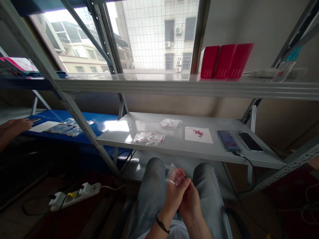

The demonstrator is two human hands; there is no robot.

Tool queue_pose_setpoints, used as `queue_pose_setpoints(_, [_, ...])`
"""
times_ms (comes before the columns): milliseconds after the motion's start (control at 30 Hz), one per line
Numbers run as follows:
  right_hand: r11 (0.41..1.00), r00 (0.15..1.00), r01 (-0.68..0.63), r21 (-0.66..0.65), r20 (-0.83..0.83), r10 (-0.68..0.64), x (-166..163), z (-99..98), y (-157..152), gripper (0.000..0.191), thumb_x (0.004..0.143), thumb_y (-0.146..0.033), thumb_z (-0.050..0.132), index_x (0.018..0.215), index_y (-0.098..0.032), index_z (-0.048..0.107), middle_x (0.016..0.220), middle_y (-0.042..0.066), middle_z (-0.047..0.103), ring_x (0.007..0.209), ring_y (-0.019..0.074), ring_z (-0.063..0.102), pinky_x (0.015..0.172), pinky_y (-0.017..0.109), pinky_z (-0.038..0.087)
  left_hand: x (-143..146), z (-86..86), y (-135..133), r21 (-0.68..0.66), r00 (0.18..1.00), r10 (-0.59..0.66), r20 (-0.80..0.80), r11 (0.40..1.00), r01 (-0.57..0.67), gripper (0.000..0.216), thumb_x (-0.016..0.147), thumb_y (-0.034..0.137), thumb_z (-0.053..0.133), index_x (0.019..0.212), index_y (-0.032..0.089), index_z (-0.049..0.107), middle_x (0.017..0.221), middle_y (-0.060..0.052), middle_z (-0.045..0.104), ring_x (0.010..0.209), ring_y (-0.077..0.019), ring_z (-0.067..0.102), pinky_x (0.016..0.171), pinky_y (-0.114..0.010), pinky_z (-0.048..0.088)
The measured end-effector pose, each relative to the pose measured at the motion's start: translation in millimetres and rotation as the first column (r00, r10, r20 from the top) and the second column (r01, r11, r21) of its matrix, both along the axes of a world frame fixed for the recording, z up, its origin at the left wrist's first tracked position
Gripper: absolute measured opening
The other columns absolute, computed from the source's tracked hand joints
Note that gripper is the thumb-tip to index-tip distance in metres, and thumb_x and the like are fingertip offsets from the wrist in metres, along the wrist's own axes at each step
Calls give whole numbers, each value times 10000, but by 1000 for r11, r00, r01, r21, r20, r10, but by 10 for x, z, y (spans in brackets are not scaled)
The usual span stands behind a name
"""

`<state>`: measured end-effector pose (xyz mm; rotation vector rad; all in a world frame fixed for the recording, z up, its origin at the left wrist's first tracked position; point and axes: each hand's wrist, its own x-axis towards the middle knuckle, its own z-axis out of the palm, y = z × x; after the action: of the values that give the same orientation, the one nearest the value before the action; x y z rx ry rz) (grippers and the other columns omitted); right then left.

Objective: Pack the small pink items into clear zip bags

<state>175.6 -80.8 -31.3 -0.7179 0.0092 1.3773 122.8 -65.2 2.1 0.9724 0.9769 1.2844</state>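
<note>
Over my lap, both hands meet on a small clear plastic bag [174, 175] with red bits inside. My left hand [175, 196], with a black cord at the wrist, pinches the bag from below. My right hand [191, 199] is pressed against it, fingers closed at the bag's edge. On the grey shelf [139, 146] ahead lie several filled small bags [149, 137], a heap of clear bags [170, 123], and a white paper [198, 135] with small red pieces [198, 133] on it.
Two phones [251, 142] lie at the shelf's right, one with a cable. Red boxes [225, 61] stand on the upper shelf. A power strip [74, 196] lies on the floor at left. Another person's hand [18, 125] rests on a blue shelf [104, 120] at far left.
</note>
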Motion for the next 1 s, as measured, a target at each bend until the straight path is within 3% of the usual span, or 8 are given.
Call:
queue_pose_setpoints(267, [992, 967, 39, -122, -245, -68, 3, 130, 103, 247, 918, -153, 525, 842, -147, 759, 796, 57, 817, 751, 134, 768, 741, 223, 629, 14, -20, 184, -61, 996, 86, 1, 994, -86, 337, 845, 503, 762, 1025, 240, 651, 948, -40, 789, 908, -245, 753, 860, -365, 583])
queue_pose_setpoints(367, [980, 973, 130, -148, -172, -155, 344, 342, 260, 185, 863, -103, 567, 774, -164, 718, 760, 48, 792, 728, 120, 753, 755, 212, 634, -95, 364, 570, -115, 994, 34, 99, 993, -23, 356, 836, 520, 756, 942, 216, 604, 1034, -97, 808, 1014, -260, 762, 915, -394, 590])
queue_pose_setpoints(467, [979, 931, 199, -38, 321, -176, 986, 734, 703, 102, 817, -137, 586, 780, -200, 656, 685, 17, 719, 658, 124, 693, 670, 231, 621, -195, 935, 1291, 9, 996, -86, 21, 996, 86, 354, 763, 472, 808, 881, 208, 602, 1089, -91, 782, 1066, -266, 750, 877, -374, 616])
queue_pose_setpoints(500, [988, 803, 154, 2, 582, -127, 1230, 881, 927, 98, 831, -177, 564, 753, -219, 605, 640, 2, 668, 613, 128, 653, 596, 235, 592, -192, 1100, 1589, 74, 986, -80, -143, 993, 91, 333, 781, 477, 776, 868, 206, 602, 991, -71, 769, 976, -247, 763, 817, -350, 621])
queue_pose_setpoints(600, [993, 637, 118, 17, 766, -88, 1868, 1235, 1733, 212, 887, -307, 527, 687, -241, 502, 593, -33, 558, 502, 104, 488, 454, 216, 419, -50, 1361, 2493, 156, 907, -18, -422, 983, 92, 207, 843, 368, 690, 898, 226, 550, 768, 28, 664, 732, -167, 734, 780, -329, 611])
queue_pose_setpoints(733, [992, 236, 51, -115, 967, 100, 2219, 1327, 2621, 379, 900, -338, 535, 543, -245, 445, 485, -38, 450, 479, 124, 392, 490, 276, 292, 207, 1272, 3303, 141, 768, 16, -640, 985, 97, 152, 817, 231, 696, 860, 216, 550, 642, 13, 635, 743, -254, 735, 813, -435, 585])
queue_pose_setpoints(867, [969, -251, 53, -241, 936, 247, 2172, 1083, 2873, 369, 881, -279, 569, 519, -211, 580, 580, 68, 644, 728, 222, 635, 682, 314, 363, 103, 1169, 3431, 271, 574, 160, -803, 956, 112, 166, 727, 140, 741, 796, 215, 610, 843, -98, 742, 1178, -377, 657, 1130, -560, 374])
queue_pose_setpoints(1000, [942, -571, 41, -334, 765, 297, 2101, 831, 2795, 381, 969, -317, 483, 675, -194, 694, 720, 133, 745, 776, 257, 687, 709, 335, 375, -450, 1095, 3003, 387, 425, 300, -854, 912, 135, 142, 887, 248, 603, 982, 204, 700, 1105, -139, 740, 1237, -358, 596, 1161, -542, 350])
